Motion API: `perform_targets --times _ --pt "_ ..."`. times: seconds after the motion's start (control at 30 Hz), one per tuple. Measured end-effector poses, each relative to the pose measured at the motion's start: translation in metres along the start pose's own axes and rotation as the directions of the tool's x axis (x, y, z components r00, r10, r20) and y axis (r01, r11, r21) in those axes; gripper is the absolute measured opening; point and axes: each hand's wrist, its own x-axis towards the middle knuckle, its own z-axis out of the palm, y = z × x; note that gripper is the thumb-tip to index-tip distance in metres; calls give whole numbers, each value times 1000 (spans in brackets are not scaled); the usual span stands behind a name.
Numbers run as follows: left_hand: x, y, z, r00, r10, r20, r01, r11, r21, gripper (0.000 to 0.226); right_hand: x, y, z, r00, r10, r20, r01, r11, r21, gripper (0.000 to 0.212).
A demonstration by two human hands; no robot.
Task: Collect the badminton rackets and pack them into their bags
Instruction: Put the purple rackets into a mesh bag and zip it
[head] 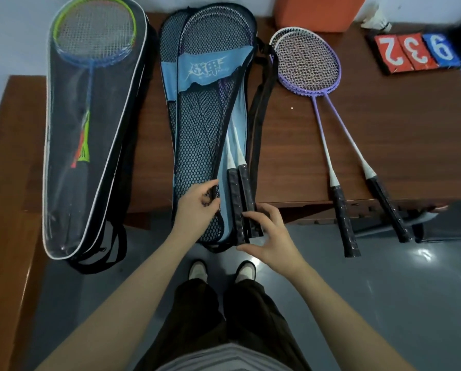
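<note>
A blue and black mesh racket bag (197,129) lies in the middle of the brown table, with two rackets inside it. Their black grips (241,199) stick out of its open near end. My left hand (197,207) pinches the black edge of the mesh flap beside the grips. My right hand (267,234) curls its fingers and thumb round the ends of the two grips. Two purple rackets (308,62) lie loose on the table to the right, handles hanging over the near edge. At the left, a clear-fronted black bag (95,145) holds a green and blue racket (95,36).
An orange box (317,12) stands at the back of the table (304,135). Red and blue score number cards (414,50) lie at the back right. A wooden bench (7,183) sits at the left. My feet stand on the grey floor (384,290).
</note>
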Motion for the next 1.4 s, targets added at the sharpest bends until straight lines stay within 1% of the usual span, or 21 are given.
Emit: perform_targets --times 0.07,0.17,0.23,0.33,0.4,0.47,0.53,0.6,0.73,0.8,0.87,0.97,1.03,1.1,1.17,1.2,1.23,1.27,1.3,1.33,1.4 --pt "-2 0 -6 999 -32 2 33 997 -66 42 -2 -7 0 993 -61 -98 63 998 21 59" --pt "-3 13 -14 1000 7 16 -6 997 -81 42 0 -22 6 976 -124 -180 134 990 41 55" --pt "-2 25 -19 1000 24 16 -22 990 -143 42 5 -30 12 971 -85 -222 103 992 73 52" --pt "-3 39 -25 999 -5 48 18 962 -272 42 14 -38 19 958 21 -285 18 991 133 46" --pt "-6 42 -26 998 -32 59 50 943 -328 43 16 -42 22 966 15 -257 20 991 134 45" --pt "-7 44 -27 998 -50 48 65 914 -399 42 15 -48 21 982 -7 -191 38 987 158 46" --pt "-6 46 -31 998 -52 31 60 892 -447 41 13 -53 18 995 -14 -102 40 965 260 50" --pt "-4 49 -35 998 -57 23 61 874 -482 40 11 -56 14 1000 2 -22 6 920 391 58" --pt "-2 45 -42 994 -106 25 102 833 -543 40 9 -49 14 998 29 51 -53 818 573 59" --pt "-3 39 -44 989 -143 36 137 806 -576 40 10 -44 19 996 50 73 -83 813 576 58" --pt "-5 33 -44 983 -175 62 176 769 -615 40 14 -40 27 994 84 69 -108 837 536 55" --pt "-4 25 -45 975 -204 90 212 725 -655 40 23 -35 45 993 112 33 -115 900 420 50" --pt "-2 20 -47 975 -209 70 204 731 -651 39 29 -31 58 993 119 -19 -107 942 317 44" --pt "0 14 -49 973 -228 25 197 777 -598 36 36 -29 66 987 126 -95 -104 972 210 37" --pt "2 3 -52 970 -238 -49 187 860 -475 33 43 -31 67 987 111 -115 -93 985 148 35" --pt "4 -3 -52 972 -215 -92 169 917 -362 33 47 -32 66 989 104 -110 -88 986 139 34" --pt "6 -10 -53 979 -165 -116 140 970 -200 33 50 -34 63 989 108 -105 -91 984 152 33" --pt "7 -15 -53 988 -111 -109 110 994 -21 35 52 -35 61 987 127 -95 -108 977 185 33" --pt "8 -20 -52 994 -68 -80 78 989 129 36 53 -36 60 987 145 -74 -125 966 226 32" --pt "9 -24 -50 998 -39 -44 48 973 228 38 53 -37 60 987 156 -45 -138 952 273 31" --pt "9 -30 -45 1000 -31 4 28 950 310 45 53 -38 62 985 174 7 -165 913 372 28"
